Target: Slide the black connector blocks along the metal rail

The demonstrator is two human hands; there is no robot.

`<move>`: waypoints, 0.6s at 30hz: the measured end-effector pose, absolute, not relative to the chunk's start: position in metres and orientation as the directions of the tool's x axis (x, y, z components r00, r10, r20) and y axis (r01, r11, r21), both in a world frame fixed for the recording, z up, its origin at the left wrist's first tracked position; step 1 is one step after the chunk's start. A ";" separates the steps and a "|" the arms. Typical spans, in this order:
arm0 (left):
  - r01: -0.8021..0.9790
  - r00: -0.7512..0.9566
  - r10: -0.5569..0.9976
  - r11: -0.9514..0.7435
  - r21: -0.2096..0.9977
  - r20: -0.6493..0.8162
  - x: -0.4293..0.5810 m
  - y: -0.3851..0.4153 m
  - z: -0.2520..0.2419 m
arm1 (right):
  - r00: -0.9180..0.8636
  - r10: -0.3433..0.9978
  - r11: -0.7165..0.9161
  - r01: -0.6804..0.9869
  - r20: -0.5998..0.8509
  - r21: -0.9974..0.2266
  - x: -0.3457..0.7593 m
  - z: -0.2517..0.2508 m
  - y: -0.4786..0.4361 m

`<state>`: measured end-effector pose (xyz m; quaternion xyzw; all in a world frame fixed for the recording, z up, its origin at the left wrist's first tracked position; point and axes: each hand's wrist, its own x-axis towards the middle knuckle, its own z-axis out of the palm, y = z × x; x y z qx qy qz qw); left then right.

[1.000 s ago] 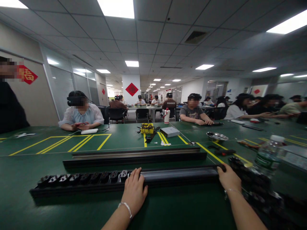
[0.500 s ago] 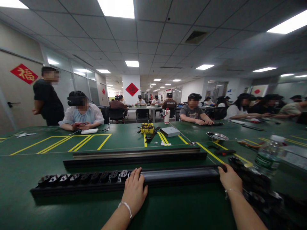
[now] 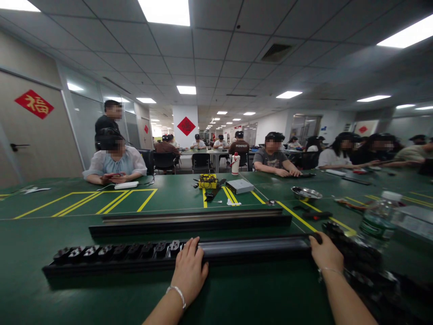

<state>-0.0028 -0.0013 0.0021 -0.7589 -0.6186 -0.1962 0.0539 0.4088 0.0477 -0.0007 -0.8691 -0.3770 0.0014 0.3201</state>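
You're resting your left hand, thumb spread, on the black rail at six o'clock, right hand touching its four-o'clock end, pinch unclear

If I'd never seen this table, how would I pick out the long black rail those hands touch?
On the green table, in the foreground, lies the nearer black rail. The left hand rests near its middle, the right hand at its right end. Unlike the farther black rail, it carries a row of socket-like modules along its left part.
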 end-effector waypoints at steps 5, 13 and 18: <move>0.957 0.154 0.918 -0.230 0.175 0.365 -0.004 0.000 -0.002 | 0.723 0.650 -0.517 0.647 0.235 -0.560 0.411 0.000 0.046; 0.958 0.155 0.923 -0.227 0.174 0.352 -0.004 -0.002 0.000 | 0.734 0.642 -0.523 0.630 0.220 -0.574 0.405 0.005 0.042; 0.956 0.152 0.922 -0.229 0.182 0.357 -0.004 -0.003 0.001 | 0.777 0.590 -0.537 0.580 0.219 -0.613 0.416 -0.001 0.043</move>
